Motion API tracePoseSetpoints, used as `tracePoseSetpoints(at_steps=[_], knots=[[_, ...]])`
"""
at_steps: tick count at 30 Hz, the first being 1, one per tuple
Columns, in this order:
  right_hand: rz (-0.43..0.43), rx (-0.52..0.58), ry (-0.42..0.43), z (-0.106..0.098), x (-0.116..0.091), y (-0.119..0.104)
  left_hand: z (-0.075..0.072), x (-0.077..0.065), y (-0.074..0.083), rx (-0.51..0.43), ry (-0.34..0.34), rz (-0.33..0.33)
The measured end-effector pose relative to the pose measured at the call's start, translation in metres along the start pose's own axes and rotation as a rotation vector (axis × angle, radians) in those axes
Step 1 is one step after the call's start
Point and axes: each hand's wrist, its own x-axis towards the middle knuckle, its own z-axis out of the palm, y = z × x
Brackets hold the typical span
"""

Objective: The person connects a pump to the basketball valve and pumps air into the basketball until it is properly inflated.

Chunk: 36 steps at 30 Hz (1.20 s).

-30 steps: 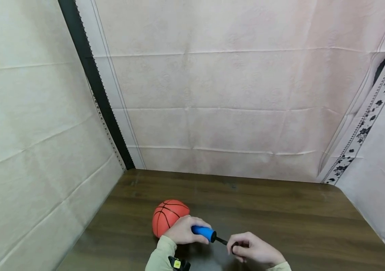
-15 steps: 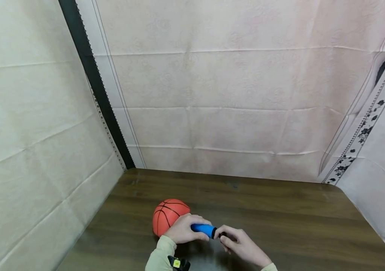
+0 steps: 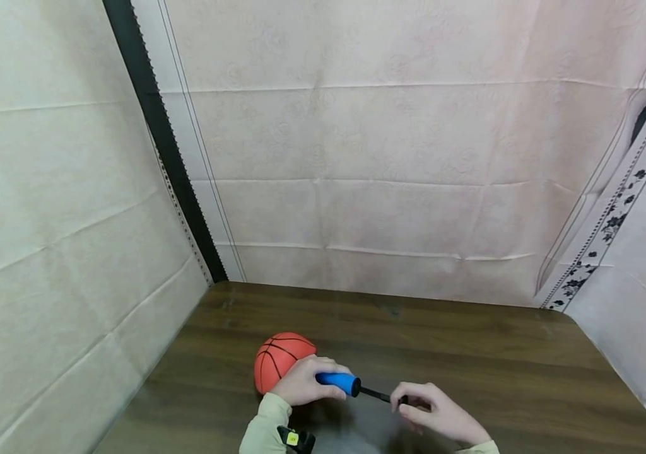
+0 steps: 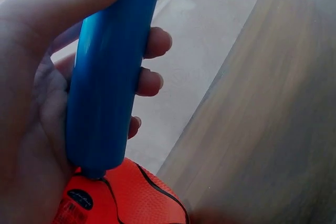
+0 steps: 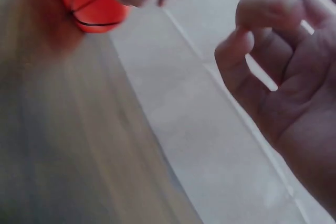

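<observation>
My left hand [image 3: 307, 381] curls round the blue barrel of a small hand pump [image 4: 107, 82]. The barrel's end meets an orange-red basketball with black lines [image 3: 282, 360], which sits on the table just beyond that hand. From the barrel's other end a thin black rod [image 3: 375, 394] sticks out a good way. My right hand [image 3: 442, 413] pinches the black knob at the rod's tip between thumb and fingers. In the right wrist view the fingers [image 5: 268, 11] bend over the rod's end, and the ball [image 5: 97, 3] shows at the far side.
A brown wood-grain table [image 3: 470, 353] lies under the hands. Pale creased cloth [image 3: 391, 157] hangs behind it and along both sides. A black strap with a yellow-marked device [image 3: 294, 438] is on the left wrist.
My right hand pushes the rod into the blue barrel, then draws it back out to the right. The left hand and the ball stay almost in place.
</observation>
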Motion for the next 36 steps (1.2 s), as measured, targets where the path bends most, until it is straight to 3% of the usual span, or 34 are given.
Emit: tracePoseSetpoints(at_steps=[6,15,20,23,27,32,36], knots=[[-0.224,-0.068,-0.035,-0.014,-0.014,-0.004,-0.003,-0.002,0.0,-0.046,-0.003,-0.006],[-0.234,-0.097,-0.065,-0.016,-0.016,-0.004,-0.003,-0.002,0.001,-0.057,-0.009,-0.019],[-0.173,-0.027,-0.02,-0.011,-0.013,-0.004,-0.002,-0.001,0.002,-0.035,0.012,-0.028],[-0.122,0.032,0.067,-0.002,-0.002,-0.005,0.0,-0.001,0.004,-0.007,0.05,-0.058],[-0.088,0.025,0.188,0.012,0.02,-0.003,0.003,0.001,0.006,0.013,0.096,-0.089],[0.008,-0.041,0.267,0.032,0.041,0.006,0.005,0.003,0.008,-0.009,0.106,-0.05],[0.095,-0.086,0.292,0.042,0.047,0.015,0.006,0.004,0.008,-0.005,0.091,0.008]])
